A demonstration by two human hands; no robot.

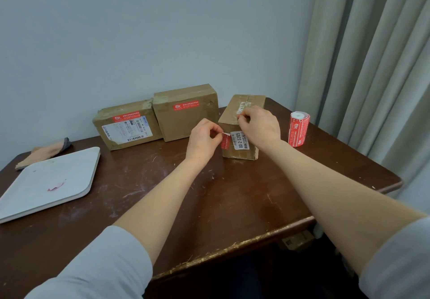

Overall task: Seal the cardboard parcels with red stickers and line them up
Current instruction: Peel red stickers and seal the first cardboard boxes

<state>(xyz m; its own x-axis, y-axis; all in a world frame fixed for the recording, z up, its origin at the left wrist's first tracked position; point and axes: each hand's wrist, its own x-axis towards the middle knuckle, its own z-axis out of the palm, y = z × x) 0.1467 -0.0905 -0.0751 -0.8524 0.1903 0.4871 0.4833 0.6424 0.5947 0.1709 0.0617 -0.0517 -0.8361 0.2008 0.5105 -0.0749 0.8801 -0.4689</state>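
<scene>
Dark wooden table. Left of tall brown cardboard box, two brown cardboard parcels already sealed. At its front corner, left hand pinching red sticker; right hand atop, grip unclear. Third seal pending.

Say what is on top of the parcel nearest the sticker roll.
Crinkled clear tape lies on the parcel; the right hand rests on its near edge, hiding what lies beneath.

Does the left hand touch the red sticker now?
Touching. The head view shows the left hand pinching the top end of the red sticker, beside the white label.
</scene>
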